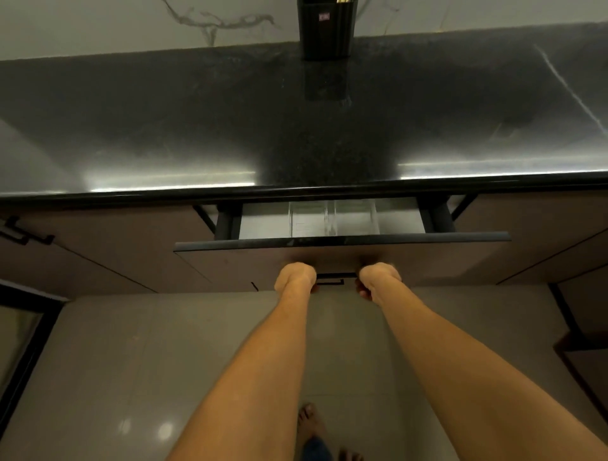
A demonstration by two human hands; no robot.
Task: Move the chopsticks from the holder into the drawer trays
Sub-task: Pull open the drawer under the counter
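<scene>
A black ribbed chopstick holder (324, 31) stands at the back of the dark stone counter (197, 125), against the wall; pale chopstick tips (343, 1) just show at its top edge. Below the counter's front edge a brown-fronted drawer (427, 260) is partly pulled out. Inside it I see clear plastic trays (332, 218) side by side. My left hand (295, 277) and my right hand (378, 279) are both closed around the black drawer handle (332, 279), one at each end.
Closed cabinet fronts flank the drawer, one with a black handle (23, 232) at far left. A dark step or ledge (582, 329) rises at the right. A glossy tiled floor (131, 362) lies below, with my bare feet (311, 424) near the bottom edge.
</scene>
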